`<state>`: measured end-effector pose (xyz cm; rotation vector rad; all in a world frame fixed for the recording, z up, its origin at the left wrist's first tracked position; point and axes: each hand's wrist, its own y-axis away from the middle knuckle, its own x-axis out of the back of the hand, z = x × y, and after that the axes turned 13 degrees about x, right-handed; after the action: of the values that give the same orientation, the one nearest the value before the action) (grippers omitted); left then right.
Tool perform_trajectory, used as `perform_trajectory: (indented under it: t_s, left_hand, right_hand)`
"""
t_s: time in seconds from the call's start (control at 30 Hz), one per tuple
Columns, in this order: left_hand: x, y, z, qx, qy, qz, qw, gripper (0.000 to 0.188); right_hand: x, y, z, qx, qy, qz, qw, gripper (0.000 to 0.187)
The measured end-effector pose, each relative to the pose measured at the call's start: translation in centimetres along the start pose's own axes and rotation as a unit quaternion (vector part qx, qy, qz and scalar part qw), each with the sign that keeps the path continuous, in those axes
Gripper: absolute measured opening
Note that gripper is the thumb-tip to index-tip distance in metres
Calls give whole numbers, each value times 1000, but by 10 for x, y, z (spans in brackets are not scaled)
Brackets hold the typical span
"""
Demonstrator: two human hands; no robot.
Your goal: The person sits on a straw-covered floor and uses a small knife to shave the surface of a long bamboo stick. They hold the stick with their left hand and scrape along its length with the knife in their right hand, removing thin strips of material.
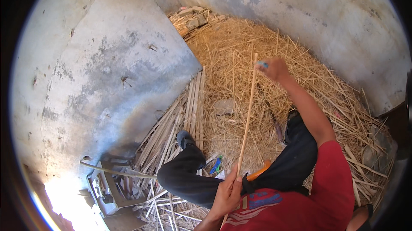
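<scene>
A long, pale, thin stick (pixel 246 123), perhaps cane or bamboo, stands slanting up and away from my lap. My left hand (pixel 228 191) is closed around its lower part, close to my waist. My right hand (pixel 275 68) is raised at the far end of the stick, its arm stretched out. Its fingers are closed on a small blue thing (pixel 262 64) right beside the stick's tip; the fist hides most of that thing, so its kind does not show.
Straw and shavings (pixel 240 37) cover the floor between worn plaster walls (pixel 107 72). Split strips (pixel 195 102) lie in a bundle on the left. A wooden frame (pixel 112 183) stands at the lower left. A brick (pixel 224 107) lies ahead, and an orange thing (pixel 260 170) rests by my thigh.
</scene>
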<state>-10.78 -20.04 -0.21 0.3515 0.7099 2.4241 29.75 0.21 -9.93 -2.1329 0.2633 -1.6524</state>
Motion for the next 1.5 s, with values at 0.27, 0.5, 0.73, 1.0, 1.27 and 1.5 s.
perform_trajectory:
  t_s: [0.27, 0.5, 0.73, 1.0, 1.27, 1.5]
  left_hand:
    - [3, 26, -2, -12, -54, -19, 998, 46]
    - [15, -5, -5, 6, 145, -5, 989, 44]
    - [12, -62, 27, 22, 347, -90, 933, 44]
    - [1, -64, 39, 21, 338, -119, 934, 46]
    - [2, -60, 42, -8, 279, -82, 957, 50]
    - [7, -56, 40, -3, 251, -56, 966, 53]
  right_hand:
    - [9, 30, 85, -357, -64, -34, 931, 79]
    - [21, 32, 74, -308, -35, -23, 950, 79]
    - [48, 38, -138, 100, -218, 11, 971, 58]
    - [37, 37, -134, 90, -133, 41, 986, 66]
    - [26, 47, -153, 132, -110, 51, 984, 68]
    - [26, 48, -167, 131, -145, 36, 980, 68]
